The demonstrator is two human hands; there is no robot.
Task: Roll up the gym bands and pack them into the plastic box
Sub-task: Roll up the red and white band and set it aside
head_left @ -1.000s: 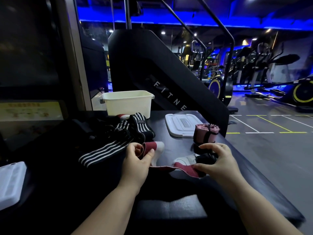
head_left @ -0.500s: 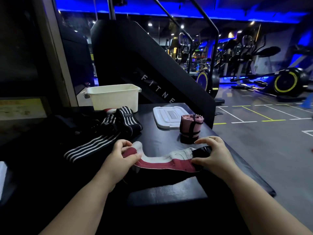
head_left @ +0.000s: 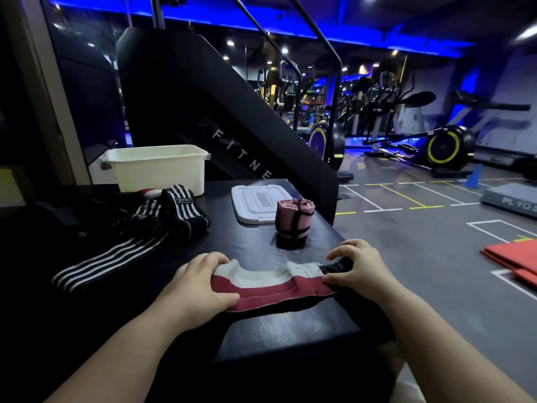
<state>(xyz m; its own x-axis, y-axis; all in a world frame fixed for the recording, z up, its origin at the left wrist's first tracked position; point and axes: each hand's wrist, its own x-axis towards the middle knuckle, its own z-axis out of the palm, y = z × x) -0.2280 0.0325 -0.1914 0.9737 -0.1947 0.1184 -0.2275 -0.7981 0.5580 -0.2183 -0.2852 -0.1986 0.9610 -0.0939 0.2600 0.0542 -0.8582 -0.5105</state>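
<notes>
A red and white gym band [head_left: 273, 286] lies stretched flat across the black padded bench [head_left: 284, 333] in front of me. My left hand [head_left: 200, 283] grips its left end with curled fingers and thumb. My right hand [head_left: 357, 266] pinches its right end, by a black strap piece. A pink band [head_left: 293, 219], rolled and strapped, stands upright behind the stretched one. Black bands with white stripes [head_left: 139, 231] lie in a pile to the left. The cream plastic box [head_left: 157, 170] stands open at the bench's far left.
The box's white lid [head_left: 255, 202] lies flat beside the pink roll. A black stair machine [head_left: 220, 112] rises behind the bench. The bench's right edge drops to the gym floor, where red mats [head_left: 517, 260] lie.
The band was bunched between my hands; now it is pulled out straight and flat. My hands have drawn apart and the camera has shifted slightly left.
</notes>
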